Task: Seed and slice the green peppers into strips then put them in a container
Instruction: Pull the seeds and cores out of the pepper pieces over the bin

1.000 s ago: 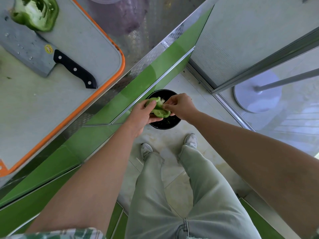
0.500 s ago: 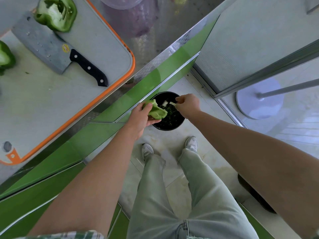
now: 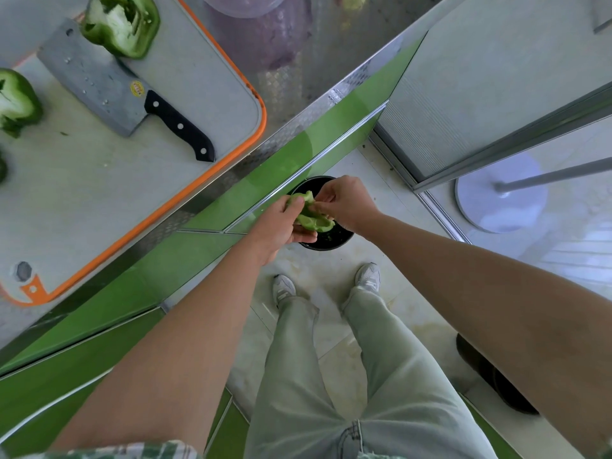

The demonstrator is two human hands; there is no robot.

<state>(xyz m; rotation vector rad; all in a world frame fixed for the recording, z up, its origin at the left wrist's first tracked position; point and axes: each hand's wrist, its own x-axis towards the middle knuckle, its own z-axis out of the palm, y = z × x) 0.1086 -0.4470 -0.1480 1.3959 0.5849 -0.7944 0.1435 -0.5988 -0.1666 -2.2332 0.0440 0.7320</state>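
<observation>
Two hands on one pepper piece (image 3: 309, 217). The left hand (image 3: 278, 226) cradles it from beneath, fingers and thumb curled round the shell. The right hand (image 3: 347, 203) pinches at its hollow side, fingertips closed on pith or rim, too small to tell which. The piece is held in the air, directly above a black bin (image 3: 328, 245) on the floor.

Progress, as I judge it: early. Seeding is under way on this piece, and green scraps show in the bin. Up on the cutting board (image 3: 99, 180) a cut pepper (image 3: 122, 26) has pale pith inside, and a second cut pepper (image 3: 16, 101) sits at the left edge. No strips are visible anywhere. The cleaver (image 3: 109, 91) lies flat, its blade against the first cut pepper and its handle toward the orange rim. A container (image 3: 245, 5) is just visible at the top edge, contents hidden.

Room: the bin sits tight against the green cabinet front (image 3: 281, 160), with the shoes near behind it. Any return to the board must pass the steel counter edge (image 3: 231, 173) — up and left. A door frame (image 3: 496, 154) stands close on the right, with bare floor between.
</observation>
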